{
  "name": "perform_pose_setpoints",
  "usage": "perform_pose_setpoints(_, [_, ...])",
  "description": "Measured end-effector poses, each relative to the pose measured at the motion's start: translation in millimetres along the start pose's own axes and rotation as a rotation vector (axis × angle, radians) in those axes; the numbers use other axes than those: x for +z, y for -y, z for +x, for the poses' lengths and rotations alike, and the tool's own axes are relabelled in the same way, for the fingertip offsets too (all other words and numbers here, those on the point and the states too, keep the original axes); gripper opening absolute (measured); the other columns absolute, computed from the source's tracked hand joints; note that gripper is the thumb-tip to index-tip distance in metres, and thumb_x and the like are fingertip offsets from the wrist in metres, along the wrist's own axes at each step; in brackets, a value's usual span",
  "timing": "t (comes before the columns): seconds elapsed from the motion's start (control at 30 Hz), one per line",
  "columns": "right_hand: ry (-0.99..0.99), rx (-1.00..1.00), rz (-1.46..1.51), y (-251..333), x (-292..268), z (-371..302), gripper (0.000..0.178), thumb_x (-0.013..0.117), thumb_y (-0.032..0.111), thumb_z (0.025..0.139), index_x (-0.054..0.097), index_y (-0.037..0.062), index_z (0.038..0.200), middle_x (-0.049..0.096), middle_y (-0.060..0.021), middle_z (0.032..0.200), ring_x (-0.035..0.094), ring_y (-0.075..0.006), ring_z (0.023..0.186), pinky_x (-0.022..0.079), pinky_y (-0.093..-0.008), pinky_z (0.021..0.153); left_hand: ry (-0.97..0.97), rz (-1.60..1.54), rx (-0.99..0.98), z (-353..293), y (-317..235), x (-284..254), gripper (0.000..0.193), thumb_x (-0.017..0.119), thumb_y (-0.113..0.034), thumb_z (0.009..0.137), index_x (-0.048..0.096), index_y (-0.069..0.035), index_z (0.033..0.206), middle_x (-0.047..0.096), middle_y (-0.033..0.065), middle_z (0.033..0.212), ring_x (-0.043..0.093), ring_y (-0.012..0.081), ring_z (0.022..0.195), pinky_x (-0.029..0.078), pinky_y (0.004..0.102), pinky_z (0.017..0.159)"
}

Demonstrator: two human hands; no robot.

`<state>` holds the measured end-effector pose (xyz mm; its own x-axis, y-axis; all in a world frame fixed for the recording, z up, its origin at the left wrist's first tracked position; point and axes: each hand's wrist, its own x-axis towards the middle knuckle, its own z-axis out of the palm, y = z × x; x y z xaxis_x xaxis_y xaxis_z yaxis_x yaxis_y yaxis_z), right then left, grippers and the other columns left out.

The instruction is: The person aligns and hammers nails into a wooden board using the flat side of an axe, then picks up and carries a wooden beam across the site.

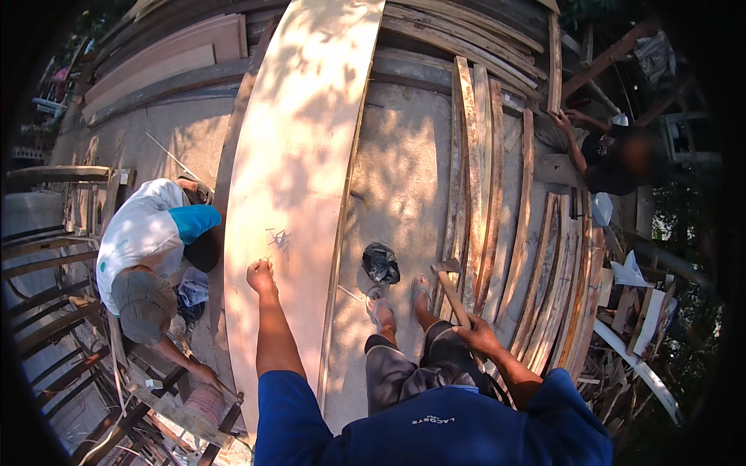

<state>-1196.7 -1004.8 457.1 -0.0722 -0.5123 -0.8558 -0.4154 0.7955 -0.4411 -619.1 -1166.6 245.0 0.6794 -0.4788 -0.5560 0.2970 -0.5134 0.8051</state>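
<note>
A long pale wooden sheet (268,147) runs away from me on my left side, dappled with sun and shadow. My left hand (261,276) is closed above its surface, fingers bunched. Thin bits show at its fingertips, too small to name. Just beyond lies a small cluster of dark, thin pieces that look like nails (279,239). My right hand (479,339) is wrapped round the wooden handle of a hammer (457,299). Its head points away from me, beside my right foot and apart from the sheet.
To the left, a person in a cap (148,256) bends beside the sheet near slatted wooden frames (47,311). Long timbers (470,179) lie on the right, where another person (614,155) holds an upright plank. A black plastic bag (380,264) sits before my feet.
</note>
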Motion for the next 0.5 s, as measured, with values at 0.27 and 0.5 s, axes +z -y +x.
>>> perform_pose_setpoints(0.27, [0.01, -0.106, 0.09, 71, -37, -16, 0.052, 0.076, 0.033, 0.091, 0.062, -0.0036, 0.124, 0.065, -0.006, 0.085, 0.061, -0.0139, 0.07, 0.05, -0.0318, 0.062, 0.105, -0.201, -0.181, -45, -29, 1, 0.008, 0.067, -0.008, 0.099, 0.067, 0.0, 0.101, 0.068, 0.0063, 0.083, 0.067, 0.0163, 0.07, 0.054, 0.0281, 0.064])
perform_pose_setpoints(0.5, [0.057, -0.159, 0.174, 114, -74, 42, 0.052, 0.076, 0.03, 0.092, 0.061, -0.0018, 0.131, 0.062, -0.0021, 0.081, 0.058, -0.0123, 0.068, 0.048, -0.0306, 0.061, 0.45, -0.661, -0.282, -154, -45, 56, 0.009, 0.061, -0.004, 0.1, 0.064, -0.002, 0.108, 0.071, 0.0125, 0.106, 0.071, 0.0245, 0.099, 0.061, 0.0358, 0.091])
